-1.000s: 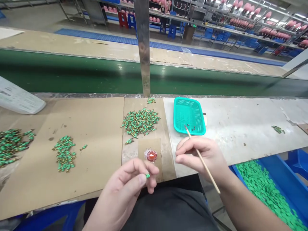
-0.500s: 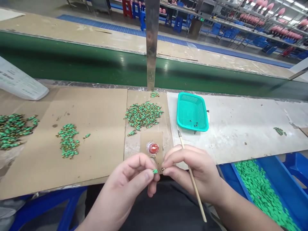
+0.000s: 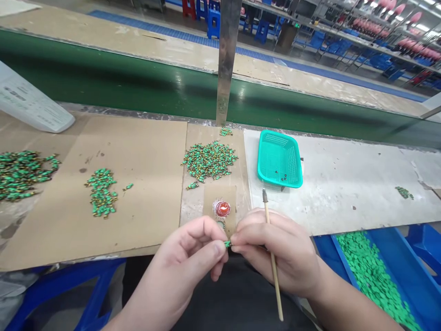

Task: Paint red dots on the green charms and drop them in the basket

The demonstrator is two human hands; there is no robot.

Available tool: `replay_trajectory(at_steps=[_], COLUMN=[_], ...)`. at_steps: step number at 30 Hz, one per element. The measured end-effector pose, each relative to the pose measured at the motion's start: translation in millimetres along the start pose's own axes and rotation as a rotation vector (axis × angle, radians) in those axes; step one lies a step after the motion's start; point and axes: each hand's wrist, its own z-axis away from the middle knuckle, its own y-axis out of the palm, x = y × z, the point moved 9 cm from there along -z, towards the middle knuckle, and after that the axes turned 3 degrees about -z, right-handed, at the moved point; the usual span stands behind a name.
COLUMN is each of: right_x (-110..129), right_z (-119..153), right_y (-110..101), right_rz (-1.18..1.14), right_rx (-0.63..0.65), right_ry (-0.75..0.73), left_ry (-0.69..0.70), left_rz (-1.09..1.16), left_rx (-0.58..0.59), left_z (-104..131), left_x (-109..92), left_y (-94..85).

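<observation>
My left hand pinches a small green piece between thumb and index finger. Thumb and index finger of my right hand meet the right end of that piece; a tiny dark part they pinch is mostly hidden. A thin wooden brush also lies in my right hand, its dark tip pointing up and away. Just beyond my fingers sits a small round pot of red liquid on a cardboard square. Behind it spreads a heap of small green and gold pieces.
A teal basket with a few dark bits stands behind my right hand. More green pieces lie in piles at the left. A blue bin of green discs is at lower right. A metal post rises behind the heap.
My right hand has moved left, bringing its fingertips against the green piece; a gap was there before. The brush now stands more upright. The view has shifted slightly.
</observation>
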Motion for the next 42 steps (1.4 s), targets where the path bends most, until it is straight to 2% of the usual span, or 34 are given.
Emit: replay_trajectory(at_steps=[6,16,25,30,38,42], right_x=[3.6,-1.0,-12.7,-5.3,3.0,2.9], right_z=[0.1,2.1,-0.2,-4.4,-5.2,-4.1], right_y=[2.1,4.4,2.4,4.7,8.6,9.4], right_rz=[0.037,-0.023,-0.146,-0.074,0.037,0.053], right_rx=[0.029,0.046,-0.003,0.028,0.175,0.214], right_ry=[-0.045,-0.031,0.080,0.016,-0.049,-0.046], left_ry=[0.004,0.016,0.023,0.005,0.053,0.045], left_rz=[-0.015,-0.071,-0.067,-0.071,-0.232,-0.263], left_rx=[-0.040,-0.075,-0.090,-0.115,-0.182,-0.179], left_z=[0.9,2.1,7.4,9.0,10.0,8.6], left_x=[-2.2,-7.1,0.2,1.0,-18.3,-14.5], left_y=[-0.4,3.2,-5.2,-7.6,-3.0,-5.4])
